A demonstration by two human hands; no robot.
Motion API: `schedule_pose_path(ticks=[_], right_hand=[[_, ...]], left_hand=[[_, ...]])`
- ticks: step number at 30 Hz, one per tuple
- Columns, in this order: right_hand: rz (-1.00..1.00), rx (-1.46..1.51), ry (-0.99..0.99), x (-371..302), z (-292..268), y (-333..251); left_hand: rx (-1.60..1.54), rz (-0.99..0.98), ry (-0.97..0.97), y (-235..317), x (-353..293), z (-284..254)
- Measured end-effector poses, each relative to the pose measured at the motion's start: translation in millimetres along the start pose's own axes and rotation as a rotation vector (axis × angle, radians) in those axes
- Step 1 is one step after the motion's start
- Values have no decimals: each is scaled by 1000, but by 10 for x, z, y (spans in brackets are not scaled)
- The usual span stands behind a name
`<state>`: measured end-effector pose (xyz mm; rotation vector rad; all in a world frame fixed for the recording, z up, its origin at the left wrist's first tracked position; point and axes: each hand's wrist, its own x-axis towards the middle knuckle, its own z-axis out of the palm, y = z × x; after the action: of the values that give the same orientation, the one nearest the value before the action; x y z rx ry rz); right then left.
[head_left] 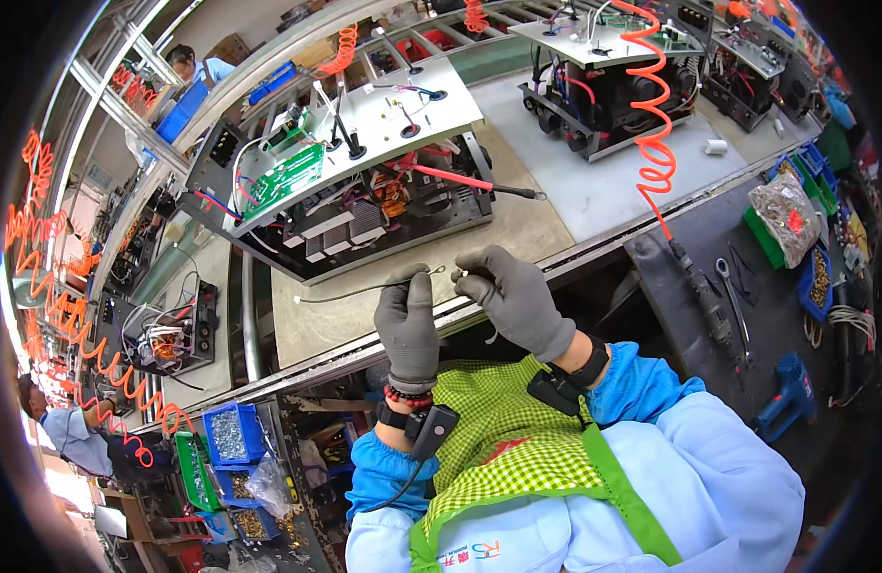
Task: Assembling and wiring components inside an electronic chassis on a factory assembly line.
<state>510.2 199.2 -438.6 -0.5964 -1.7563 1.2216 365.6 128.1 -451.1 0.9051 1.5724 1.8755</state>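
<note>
My left hand [408, 329], in a grey glove, pinches a thin black wire [350, 290] close to a ring terminal [439, 269]. The wire's other end, with a small white connector, trails left over the bench mat. My right hand [519, 301], gloved too, is closed at the fingertips on a small pale metallic piece [457, 275] just right of that ring; its kind is too small to tell. A short wire end shows below the right palm. Beyond both hands stands an open black machine chassis [365, 224] with a white top panel, green circuit board and red cable [451, 176].
A coiled orange air hose [654, 143] runs down to a pneumatic screwdriver [701, 291] at right, beside a wrench [733, 296] and a blue tool [787, 396]. Blue screw bins [233, 435] stand lower left. More chassis [603, 100] sit along the bench. Other people work at far left.
</note>
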Motion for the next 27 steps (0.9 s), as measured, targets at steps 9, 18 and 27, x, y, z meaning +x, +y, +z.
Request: schedule_pose_path(ticks=[9, 18, 27], right_hand=[[-124, -226, -33, 143, 87, 303], [-16, -222, -137, 578, 85, 294], [-174, -406, 21, 1216, 422, 617]], left_hand=[[80, 8, -120, 30, 59, 34], [256, 149, -206, 45, 425, -147], [417, 218, -209, 307, 1152, -184]])
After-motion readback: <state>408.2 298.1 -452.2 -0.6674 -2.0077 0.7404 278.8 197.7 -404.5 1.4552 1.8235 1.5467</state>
